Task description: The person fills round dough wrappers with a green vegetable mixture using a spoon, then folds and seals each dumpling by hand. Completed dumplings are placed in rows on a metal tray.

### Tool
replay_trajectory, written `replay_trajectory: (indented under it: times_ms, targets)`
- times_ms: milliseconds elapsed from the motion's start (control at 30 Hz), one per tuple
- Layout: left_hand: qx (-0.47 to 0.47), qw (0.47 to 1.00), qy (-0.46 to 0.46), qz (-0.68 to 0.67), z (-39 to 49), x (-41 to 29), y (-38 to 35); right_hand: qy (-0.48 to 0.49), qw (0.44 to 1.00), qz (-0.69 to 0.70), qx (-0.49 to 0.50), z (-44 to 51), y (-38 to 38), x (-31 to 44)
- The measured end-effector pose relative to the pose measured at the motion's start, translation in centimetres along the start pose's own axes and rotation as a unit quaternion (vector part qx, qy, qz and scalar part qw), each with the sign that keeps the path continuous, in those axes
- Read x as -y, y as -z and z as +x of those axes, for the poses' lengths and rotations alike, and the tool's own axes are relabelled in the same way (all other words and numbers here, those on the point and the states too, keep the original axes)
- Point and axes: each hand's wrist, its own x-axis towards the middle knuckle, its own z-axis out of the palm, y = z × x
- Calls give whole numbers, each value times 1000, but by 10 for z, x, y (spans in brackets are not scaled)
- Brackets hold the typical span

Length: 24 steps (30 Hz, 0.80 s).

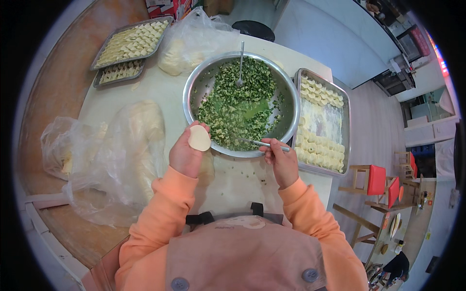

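Note:
A round dough wrapper [199, 138] lies on the fingers of my left hand [187, 151], at the near left rim of a large steel bowl [295, 105]. Chopped green filling [244, 87] covers much of the bowl's inside. My right hand [282, 156] grips the handle of a metal utensil [273, 145]; its far end is down in the filling, so its shape is hidden. A spoon [241, 62] stands in the far part of the filling, leaning on the rim.
Right of the bowl, a metal tray [347, 120] holds rows of dumplings and loose flour. Two more trays [103, 45] of dumplings overlap at the far left. Plastic bags [109, 160] with dough lie left; another bag [200, 32] stands behind. Red stools [376, 180] and a person [397, 267] are off right.

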Motion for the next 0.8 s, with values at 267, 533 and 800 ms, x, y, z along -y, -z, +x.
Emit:
replay_trajectory:
  times_ms: [267, 533, 800]
  targets:
    - [50, 996, 67, -16, 8, 40, -38, 385, 871, -303, 40, -20, 2, -1]
    - [18, 996, 78, -40, 0, 46, -52, 515, 731, -430, 125, -37, 3, -1]
    - [34, 998, 51, -26, -20, 32, -4, 390, 839, -378, 25, -26, -3, 0]
